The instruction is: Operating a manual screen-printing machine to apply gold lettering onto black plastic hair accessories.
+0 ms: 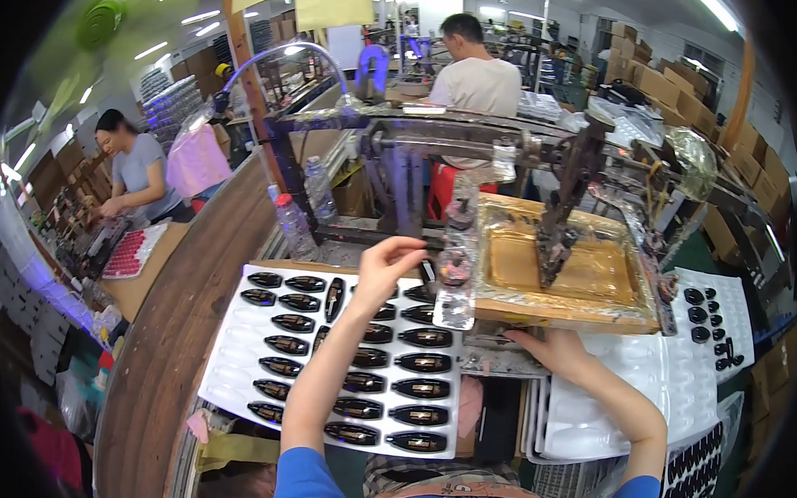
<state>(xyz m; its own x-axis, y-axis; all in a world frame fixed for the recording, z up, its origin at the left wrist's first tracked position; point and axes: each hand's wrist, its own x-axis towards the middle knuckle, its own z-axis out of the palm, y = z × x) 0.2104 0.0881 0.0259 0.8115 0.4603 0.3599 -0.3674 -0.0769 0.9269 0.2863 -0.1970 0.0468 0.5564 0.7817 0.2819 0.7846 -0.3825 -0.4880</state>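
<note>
My left hand (389, 269) is raised over the far right part of a white moulded tray (235, 342), its fingers curled together. Right at its fingertips is a glossy black pointed-oval piece (428, 273), tilted upright. Rows of similar black pieces (422, 363) with gold-coloured marks lie in the tray's hollows. My right hand (560, 353) reaches under the near edge of a wooden-framed printing screen (568, 318), beside the fixture below it. Its thumb points left, and the other fingers are mostly hidden. Amber film and a dark squeegee arm (556, 235) sit on the screen.
White trays (614, 391) are stacked to the right; another tray (725, 312) holds black round pieces. Clear plastic bottles (294, 226) stand behind the left tray. A curved wooden bench (156, 345) runs along the left. Two people (480, 70) sit farther off, among boxes (665, 82).
</note>
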